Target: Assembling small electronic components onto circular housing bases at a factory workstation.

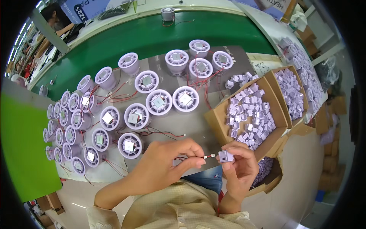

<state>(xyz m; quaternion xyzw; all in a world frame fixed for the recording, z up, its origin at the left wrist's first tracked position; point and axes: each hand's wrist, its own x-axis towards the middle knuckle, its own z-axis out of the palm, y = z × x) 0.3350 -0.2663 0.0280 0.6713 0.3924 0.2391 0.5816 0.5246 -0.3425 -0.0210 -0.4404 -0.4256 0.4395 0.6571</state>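
Observation:
My left hand (167,164) pinches a thin red and black wire with a small white connector (209,156) at its tip. My right hand (238,166) holds a small pale lilac square part (225,156) just right of that connector, almost touching it. The wire runs back toward a round white housing (130,145) with a shiny square plate in its middle, lying near my left wrist. Both hands hover over the front edge of the grey work surface (190,122).
Several round white housings with wires cover the surface, some stacked at the left (68,126). Two open cardboard boxes (249,114) (291,91) of small lilac parts stand at the right. A green belt (152,38) runs behind. More cartons sit low at the right.

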